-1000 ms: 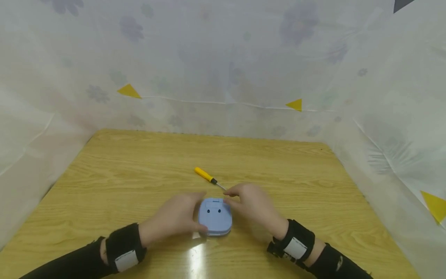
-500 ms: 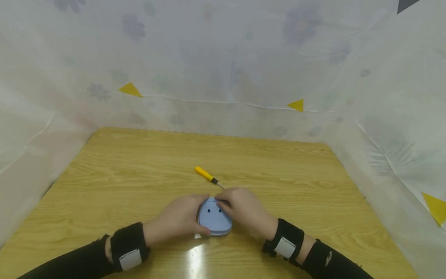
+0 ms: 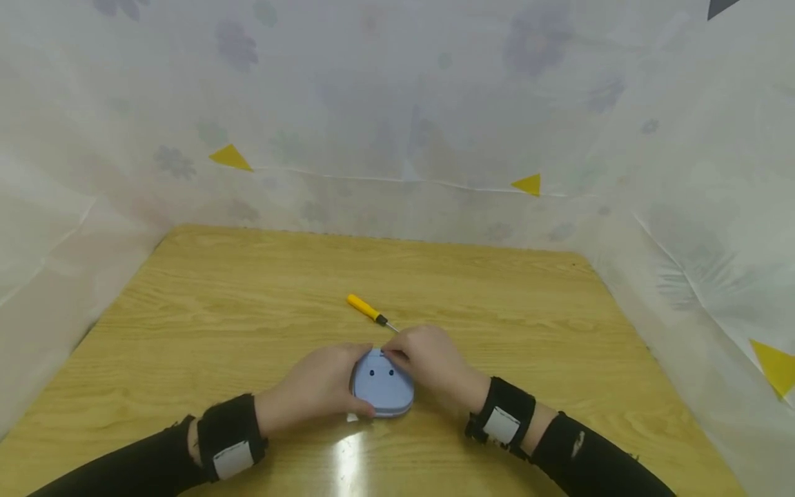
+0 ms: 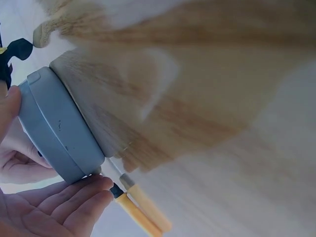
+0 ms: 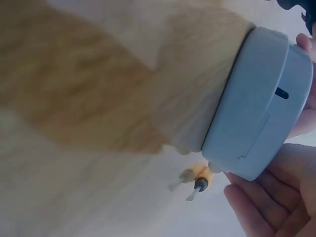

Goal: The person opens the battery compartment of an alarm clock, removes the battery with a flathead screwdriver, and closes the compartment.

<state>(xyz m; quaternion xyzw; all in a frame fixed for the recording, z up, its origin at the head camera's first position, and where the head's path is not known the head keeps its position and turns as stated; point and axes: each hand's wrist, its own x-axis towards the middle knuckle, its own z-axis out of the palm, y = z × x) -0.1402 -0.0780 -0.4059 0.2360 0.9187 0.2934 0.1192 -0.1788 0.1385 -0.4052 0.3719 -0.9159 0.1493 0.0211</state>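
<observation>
A light blue rounded case point(image 3: 383, 395) with two black eye-like dots on its lid lies on the table. My left hand point(image 3: 315, 381) grips it from the left, thumb at the near edge and fingers along the far side. At the far edge of the lid, my right hand point(image 3: 435, 360) pinches with thumb and index finger; its fingertips partly cover that edge. The right wrist view shows a dark slot in the side of the case point(image 5: 256, 103). Just beyond the hands lies a yellow-handled screwdriver point(image 3: 364, 307), its tip hidden behind the right hand.
The wood-grain table point(image 3: 298, 269) is glossy and reflects the case and screwdriver. A pale flowered sheet point(image 3: 373, 103) with yellow triangles point(image 3: 231, 157) walls it at the back and sides.
My right hand has moved left onto the far edge of the case and closed thumb against index finger there. The left hand has settled closer around the case.
</observation>
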